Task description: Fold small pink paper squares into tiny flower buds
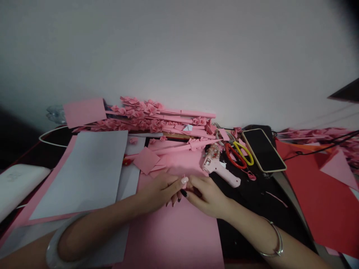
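Observation:
My left hand (164, 189) and my right hand (206, 195) meet above a large pink paper sheet (176, 235). Between their fingertips they pinch a small piece of pink paper (184, 184), mostly covered by the fingers, so its shape is unclear. Both hands are closed, thumbs pressed near each other. Just behind them lie small pink paper squares (146, 160). A pale pink glue gun (223, 172) rests on the black mat beyond my right hand, beside scissors (242, 153) with red and yellow handles.
Pink paper flowers on rolled stems (146, 112) are heaped along the wall. White sheets (81, 175) lie at left, near a white device (22, 186) with a cable. A phone (264, 150) and red paper (322, 194) are at right. A thin black cable crosses the red paper.

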